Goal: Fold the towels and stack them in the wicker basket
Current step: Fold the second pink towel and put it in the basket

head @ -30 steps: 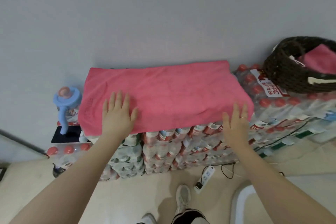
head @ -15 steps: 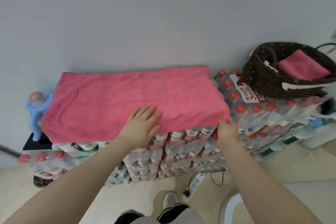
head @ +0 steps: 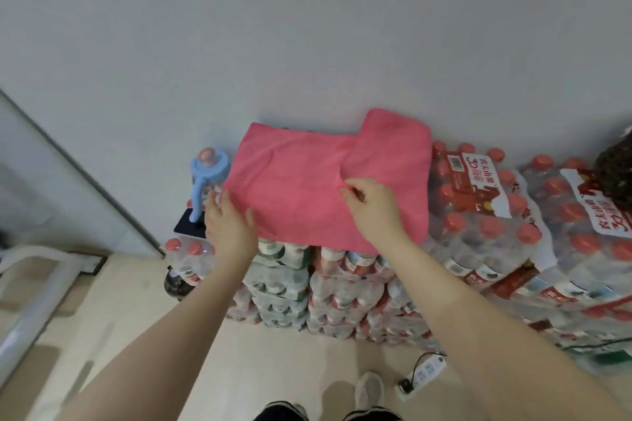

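the pink towel lies on top of stacked packs of water bottles against the wall, its right part folded over the middle. the right hand pinches that folded edge in a curled grip. the left hand rests flat on the towel's near left corner, fingers straight. at the far right edge, probably the wicker basket, mostly cut off. a blue pump stands left of the towel.
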`<act>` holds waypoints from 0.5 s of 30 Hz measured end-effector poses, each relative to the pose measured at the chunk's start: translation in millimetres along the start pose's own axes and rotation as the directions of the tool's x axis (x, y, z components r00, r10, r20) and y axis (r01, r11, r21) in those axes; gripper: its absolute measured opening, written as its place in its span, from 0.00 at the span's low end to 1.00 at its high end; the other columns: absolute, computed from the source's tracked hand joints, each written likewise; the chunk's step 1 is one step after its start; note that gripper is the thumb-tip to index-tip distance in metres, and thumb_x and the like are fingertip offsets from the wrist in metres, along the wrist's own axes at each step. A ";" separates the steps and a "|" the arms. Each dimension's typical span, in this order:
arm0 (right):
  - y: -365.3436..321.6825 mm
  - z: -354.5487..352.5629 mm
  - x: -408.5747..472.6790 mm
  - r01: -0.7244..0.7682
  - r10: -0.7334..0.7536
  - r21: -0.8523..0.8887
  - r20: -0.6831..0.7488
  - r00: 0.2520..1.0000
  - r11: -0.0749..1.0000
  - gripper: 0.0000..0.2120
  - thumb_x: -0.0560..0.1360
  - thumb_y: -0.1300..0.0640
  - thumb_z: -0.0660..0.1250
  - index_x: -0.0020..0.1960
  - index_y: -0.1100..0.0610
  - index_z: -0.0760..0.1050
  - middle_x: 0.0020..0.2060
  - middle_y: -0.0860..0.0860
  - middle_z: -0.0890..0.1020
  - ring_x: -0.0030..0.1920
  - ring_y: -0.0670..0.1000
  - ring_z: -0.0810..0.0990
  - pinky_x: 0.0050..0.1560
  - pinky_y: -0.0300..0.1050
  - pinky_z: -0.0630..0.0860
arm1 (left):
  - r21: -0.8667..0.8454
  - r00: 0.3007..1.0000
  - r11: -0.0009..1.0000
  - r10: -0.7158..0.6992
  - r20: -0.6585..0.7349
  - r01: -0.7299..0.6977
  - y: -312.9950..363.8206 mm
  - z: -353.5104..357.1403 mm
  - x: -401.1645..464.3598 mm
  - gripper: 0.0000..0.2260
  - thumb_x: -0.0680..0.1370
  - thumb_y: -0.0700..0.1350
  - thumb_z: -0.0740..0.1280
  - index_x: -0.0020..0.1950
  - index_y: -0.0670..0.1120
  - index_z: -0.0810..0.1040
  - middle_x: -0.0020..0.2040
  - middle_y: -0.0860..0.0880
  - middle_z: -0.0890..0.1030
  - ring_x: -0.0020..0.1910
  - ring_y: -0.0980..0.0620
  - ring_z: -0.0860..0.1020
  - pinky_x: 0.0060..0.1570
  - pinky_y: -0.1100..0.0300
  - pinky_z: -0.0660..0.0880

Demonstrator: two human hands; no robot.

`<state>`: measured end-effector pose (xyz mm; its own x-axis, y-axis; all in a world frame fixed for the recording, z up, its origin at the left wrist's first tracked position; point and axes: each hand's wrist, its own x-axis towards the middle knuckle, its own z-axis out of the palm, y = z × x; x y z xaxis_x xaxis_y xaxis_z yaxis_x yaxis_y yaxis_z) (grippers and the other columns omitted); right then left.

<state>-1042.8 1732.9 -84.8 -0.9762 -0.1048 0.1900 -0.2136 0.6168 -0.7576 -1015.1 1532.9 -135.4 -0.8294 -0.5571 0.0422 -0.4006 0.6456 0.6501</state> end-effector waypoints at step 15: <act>-25.2 55.3 -5.4 -0.248 0.243 0.120 0.055 0.968 0.961 0.12 0.78 0.53 0.59 0.46 0.59 0.78 0.29 0.47 0.71 0.30 0.46 0.67 0.37 0.43 0.64 | -0.656 0.910 0.631 -0.289 0.299 0.415 -23.3 -12.8 4.9 0.10 0.76 0.43 0.64 0.55 0.40 0.74 0.50 0.46 0.79 0.52 0.46 0.76 0.47 0.58 0.73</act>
<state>-1034.2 1674.8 -101.3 -0.9994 0.0060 -0.0346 0.0325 0.5252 -0.8503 -1004.8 1508.5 -140.6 -0.7551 -0.5372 -0.3758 -0.3418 -0.1666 0.9249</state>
